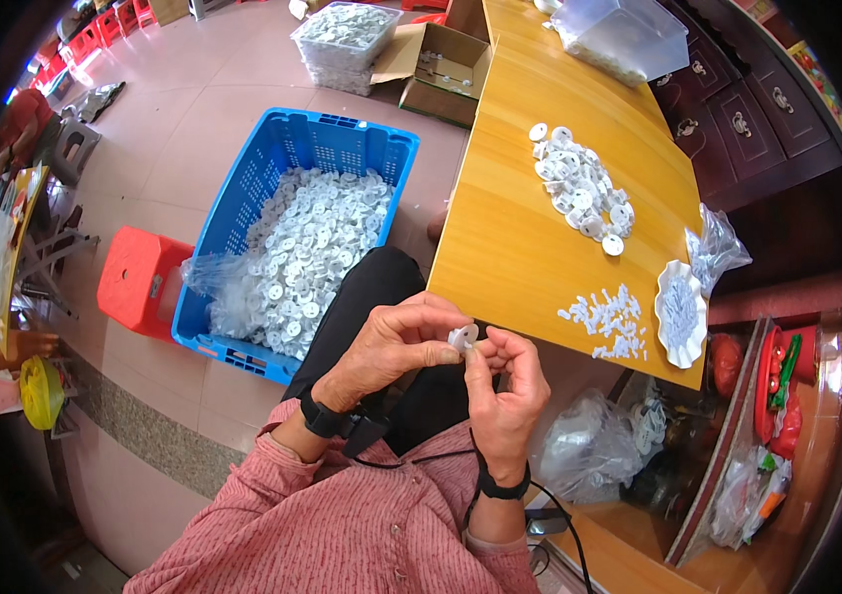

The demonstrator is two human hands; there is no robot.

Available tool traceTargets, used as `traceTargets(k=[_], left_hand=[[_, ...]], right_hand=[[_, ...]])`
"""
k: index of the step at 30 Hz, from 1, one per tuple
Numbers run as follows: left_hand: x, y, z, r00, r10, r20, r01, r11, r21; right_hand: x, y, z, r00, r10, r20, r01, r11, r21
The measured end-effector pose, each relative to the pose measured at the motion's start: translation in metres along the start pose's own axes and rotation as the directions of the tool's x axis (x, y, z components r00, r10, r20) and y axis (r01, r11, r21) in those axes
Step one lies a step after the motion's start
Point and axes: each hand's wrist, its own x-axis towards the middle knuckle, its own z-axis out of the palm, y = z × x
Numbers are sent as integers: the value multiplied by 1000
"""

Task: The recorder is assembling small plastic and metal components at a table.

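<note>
Between the thumb and fingers of my left hand (391,346) is a small round white plastic part (461,338), held above my lap beside the table's near corner. My right hand (507,396) is closed in a pinch at the right edge of that part; whatever lies between its fingertips is too small to make out. On the wooden table (500,178), a heap of similar round white parts (579,183) lies farther back. Closer to me is a scatter of small white slips (607,319). A fluted white dish (700,332) beside them holds more small pieces (678,312).
To my left, a blue plastic crate (205,259) is filled with round white parts, next to a red stool (136,282). A full clear tub (342,74) and an open cardboard box (441,94) stand beyond. Shelves with bags (589,445) are at right.
</note>
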Motion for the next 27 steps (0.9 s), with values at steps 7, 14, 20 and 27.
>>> traceTargets(k=[7,14,20,27], left_hand=[[0,-2,3,997,38,-62,-36,999,30],[-1,-2,4,996,61,-61,-57,996,73],[-2,1,3,999,28,-30,-24,991,133],[-2,3,3,999,23,-41,-21,998,59]], right_hand=[[1,-7,-5,997,-39,65,46,993,-108],[0,-2,-2,995,-46,90,59,988,-143],[0,-2,1,995,-48,92,63,984,-169],[0,1,1,996,-33,89,48,985,-166]])
